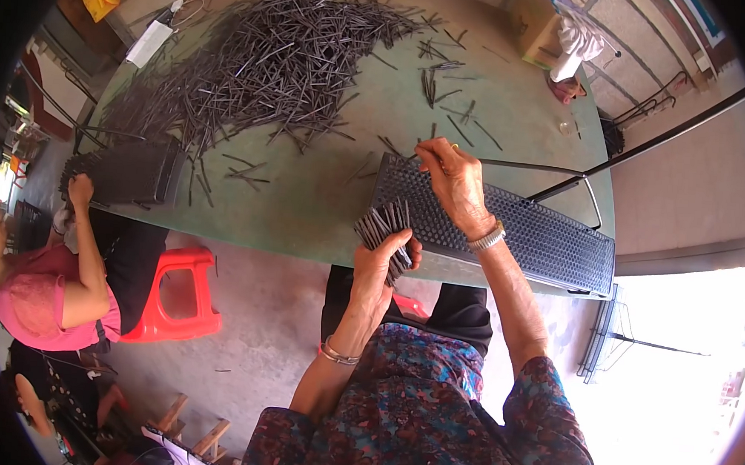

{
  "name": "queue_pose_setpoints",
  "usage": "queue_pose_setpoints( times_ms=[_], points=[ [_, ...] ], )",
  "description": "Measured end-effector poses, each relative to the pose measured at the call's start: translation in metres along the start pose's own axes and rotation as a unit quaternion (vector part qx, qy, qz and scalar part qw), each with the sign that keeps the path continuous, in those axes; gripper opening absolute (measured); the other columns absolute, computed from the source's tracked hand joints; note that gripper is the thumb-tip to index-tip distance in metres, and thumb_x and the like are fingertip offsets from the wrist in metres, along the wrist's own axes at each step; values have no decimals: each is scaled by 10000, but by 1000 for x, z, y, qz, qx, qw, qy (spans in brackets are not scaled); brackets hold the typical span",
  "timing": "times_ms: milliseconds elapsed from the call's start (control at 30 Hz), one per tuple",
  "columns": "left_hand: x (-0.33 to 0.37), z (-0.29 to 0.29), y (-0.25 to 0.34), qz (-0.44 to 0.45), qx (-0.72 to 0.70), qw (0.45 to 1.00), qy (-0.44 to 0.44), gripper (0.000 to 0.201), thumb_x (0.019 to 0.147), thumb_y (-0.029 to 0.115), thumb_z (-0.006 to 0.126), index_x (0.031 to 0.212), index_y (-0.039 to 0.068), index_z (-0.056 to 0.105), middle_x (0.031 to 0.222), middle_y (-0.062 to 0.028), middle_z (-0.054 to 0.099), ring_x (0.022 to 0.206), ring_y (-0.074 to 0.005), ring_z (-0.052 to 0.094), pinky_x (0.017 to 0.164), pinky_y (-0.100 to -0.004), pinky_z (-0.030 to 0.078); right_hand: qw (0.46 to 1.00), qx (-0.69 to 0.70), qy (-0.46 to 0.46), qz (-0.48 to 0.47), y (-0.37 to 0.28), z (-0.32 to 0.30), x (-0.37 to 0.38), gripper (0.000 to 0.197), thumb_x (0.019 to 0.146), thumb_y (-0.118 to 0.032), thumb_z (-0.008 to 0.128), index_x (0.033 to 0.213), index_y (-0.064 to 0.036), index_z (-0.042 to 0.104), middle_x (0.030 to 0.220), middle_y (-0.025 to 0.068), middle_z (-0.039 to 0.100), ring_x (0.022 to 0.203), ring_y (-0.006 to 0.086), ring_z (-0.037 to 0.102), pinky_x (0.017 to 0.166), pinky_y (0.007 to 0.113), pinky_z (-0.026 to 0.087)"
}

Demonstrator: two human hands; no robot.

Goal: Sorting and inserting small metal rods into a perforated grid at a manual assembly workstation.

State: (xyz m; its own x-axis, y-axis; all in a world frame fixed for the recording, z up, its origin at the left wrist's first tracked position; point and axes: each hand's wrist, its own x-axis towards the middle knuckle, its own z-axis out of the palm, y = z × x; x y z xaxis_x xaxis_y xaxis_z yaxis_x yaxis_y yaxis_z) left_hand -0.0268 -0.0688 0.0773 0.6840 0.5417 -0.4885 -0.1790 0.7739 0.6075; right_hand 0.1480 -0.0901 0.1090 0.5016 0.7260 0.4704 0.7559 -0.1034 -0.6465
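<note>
In my left hand (pixel 381 254) is a bundle of thin dark sticks (pixel 382 220), with the fingers wrapped round it just in front of the table edge. My right hand (pixel 454 182) is closed in a pinch over the left end of a long dark tray (pixel 526 229) full of small round holes. Whatever is between those fingertips is too small to make out. The tray lies along the table's near right edge, and the bundle is beside its left end.
A large heap of the same sticks (pixel 289 57) covers the far left of the green table (pixel 323 204); more lie scattered. A black metal bar (pixel 642 147) slants across the right. At left, a person in pink (pixel 53 298) works at another dark tray (pixel 137 171), near a red stool (pixel 181 293).
</note>
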Motion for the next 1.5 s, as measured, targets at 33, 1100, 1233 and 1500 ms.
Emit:
queue_pose_setpoints(
  times_ms=[33, 1100, 1233, 1500],
  points=[
    [0, 1, 0, 0, 0, 1000, 0, 157, 822, 147, 706, 834, 2, 647, 717, -92, 664, 585, -163, 634, 547, -277, 524, 1000, -12, 14, -19, 2, 1, 0, 85, 885, -58, 624, 955, -12, 633, 770, 111, 651, 644, 155, 658, 569, 273, 495],
    [-4, 9, 7, 6, 20, 1000, 6, 222, 809, 141, 712, 962, -7, 652, 742, -99, 676, 584, -184, 660, 504, -270, 512, 878, 285, -273, 271, -15, -25, -21, 177, 903, -126, 636, 977, 33, 656, 746, 6, 609, 627, 69, 565, 578, 214, 472],
    [-2, 6, 7, 15, 28, 999, 11, 224, 809, 147, 713, 960, -8, 653, 737, -100, 676, 580, -181, 659, 503, -265, 509, 884, 287, -253, 267, -19, -25, -22, 175, 904, -127, 634, 972, 33, 658, 753, 6, 611, 636, 71, 570, 592, 216, 478],
    [-3, 2, 12, -8, 90, 996, -17, 225, 822, 173, 704, 958, 1, 654, 733, -102, 683, 591, -182, 662, 505, -268, 489, 870, 328, -246, 274, -17, -27, -22, 142, 905, -113, 631, 965, 10, 668, 767, -1, 619, 657, 65, 576, 623, 217, 481]
  ],
)
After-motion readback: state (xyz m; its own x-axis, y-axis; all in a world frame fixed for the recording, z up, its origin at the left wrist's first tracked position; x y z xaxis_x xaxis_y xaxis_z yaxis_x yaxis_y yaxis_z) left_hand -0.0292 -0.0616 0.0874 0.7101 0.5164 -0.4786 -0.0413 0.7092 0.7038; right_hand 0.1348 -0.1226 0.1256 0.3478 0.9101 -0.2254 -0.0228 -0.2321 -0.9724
